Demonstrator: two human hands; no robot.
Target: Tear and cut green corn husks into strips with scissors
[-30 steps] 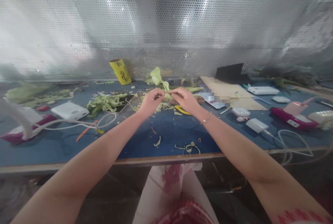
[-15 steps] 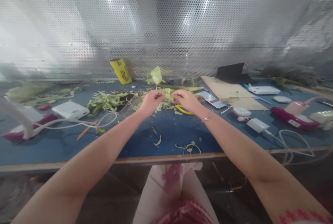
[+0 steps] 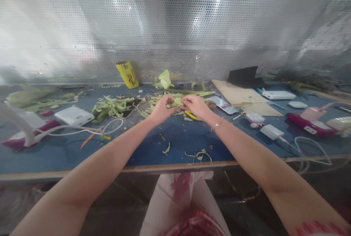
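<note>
Close together over the middle of the blue table (image 3: 175, 137), my left hand (image 3: 163, 109) and my right hand (image 3: 196, 106) both have their fingers closed on a small pale green leafy piece (image 3: 177, 102). Cut green strips lie behind and beside them. A pile of green leaf strips (image 3: 113, 107) sits left of my left hand. Just below my right hand is a yellow curved object (image 3: 193, 115), partly covered by the hand. Long green stalks (image 3: 192, 92) lie behind the hands.
A tilted yellow roll (image 3: 128, 75) leans near the perforated metal screen (image 3: 175, 27). White power banks, cables and purple power strips (image 3: 311, 124) lie at both sides. Cardboard (image 3: 241, 93) and a phone (image 3: 223, 105) are right of my hands. Scraps lie near the front edge.
My left hand has turned slightly and its fingers now sit nearer my right hand, around the green piece. My right hand has barely moved.
</note>
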